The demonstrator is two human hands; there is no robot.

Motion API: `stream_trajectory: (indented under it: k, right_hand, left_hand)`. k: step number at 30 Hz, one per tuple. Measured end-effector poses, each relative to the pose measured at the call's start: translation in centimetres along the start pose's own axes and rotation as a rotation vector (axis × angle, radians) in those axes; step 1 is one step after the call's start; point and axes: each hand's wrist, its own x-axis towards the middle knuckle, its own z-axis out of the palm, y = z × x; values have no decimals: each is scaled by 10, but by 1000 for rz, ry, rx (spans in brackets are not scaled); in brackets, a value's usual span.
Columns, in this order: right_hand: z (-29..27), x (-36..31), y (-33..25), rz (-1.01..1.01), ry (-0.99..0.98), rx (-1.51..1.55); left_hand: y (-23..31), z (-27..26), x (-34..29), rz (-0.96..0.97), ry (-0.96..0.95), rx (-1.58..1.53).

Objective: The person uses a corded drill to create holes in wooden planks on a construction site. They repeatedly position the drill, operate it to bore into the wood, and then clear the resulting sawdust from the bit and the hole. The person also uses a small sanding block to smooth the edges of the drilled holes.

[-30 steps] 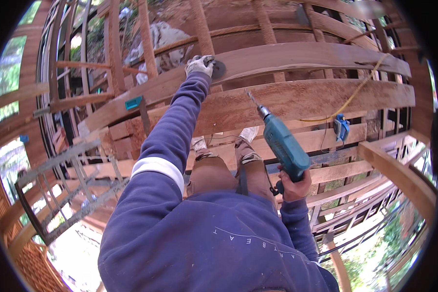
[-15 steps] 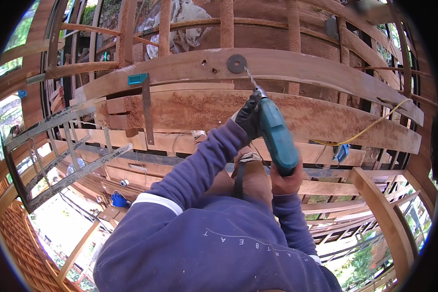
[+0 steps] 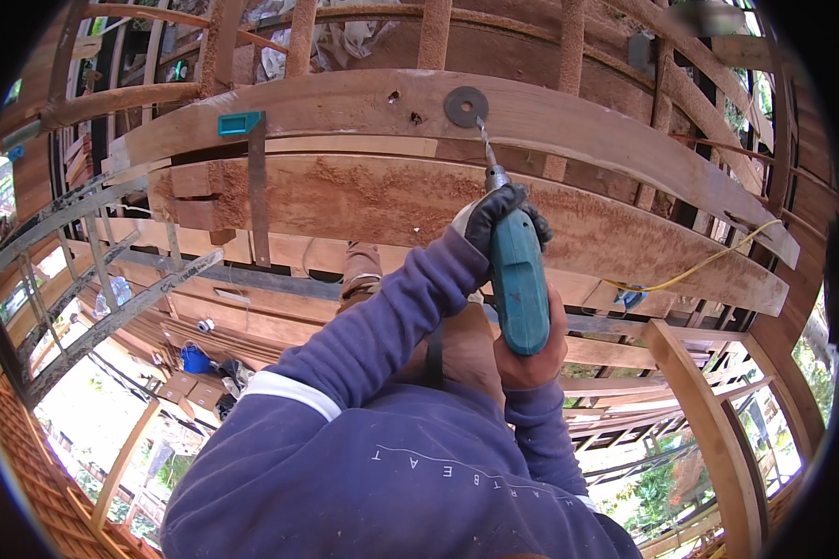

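"Holding what, pls, is the gloved L hand (image 3: 508,220)?"
"Front of the teal plastic power drill (image 3: 520,289), fingers curled round; bare R hand (image 3: 529,371) holds its rear."
"And silver spiral bit (image 3: 486,147)?"
"Tip is at edge of dark round disc (image 3: 455,110), upon brown wooden plank (image 3: 578,121); touching, can't tell."

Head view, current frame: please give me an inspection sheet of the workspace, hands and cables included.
Surface: two wooden beams; nearer beam strewn with reddish sawdust.
Work things: teal drill, its bit tip at the edge of a dark disc on the farther beam; contact unclear.
Clutter: teal-handled square across both beams.
Left hand: gloved, around drill's front.
Right hand: gripping drill's rear.
Cables: yellow cord over beams' right part.
Surroundings: ladder-like frame, blue bucket, left.
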Motion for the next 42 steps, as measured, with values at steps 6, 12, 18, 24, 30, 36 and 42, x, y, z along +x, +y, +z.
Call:
stream_trajectory:
  k: [6, 12, 18, 24, 30, 36, 42]
  right_hand:
    - [2, 6, -3, 9, -50, 25]
    - [7, 8, -5, -12, -6, -13]
    - [1, 14, -11, 31, -27, 11]
    - [-9, 19, -11, 31, -47, 42]
    - [-17, 22, -8, 69, -77, 66]
    - [-14, 20, -7, 52, -56, 71]
    - [-12, 29, -19, 67, -111, 91]
  left_hand:
    - [6, -5, -4, 5, 19, -45]
    - [8, -7, -4, -31, 7, -54]
    - [7, -2, -2, -24, 76, -52]
    - [6, 6, 3, -1, 71, -61]
    - [1, 6, 7, 10, 70, -100]
    - [3, 9, 2, 38, 93, -58]
    - [21, 11, -3, 18, 90, -85]
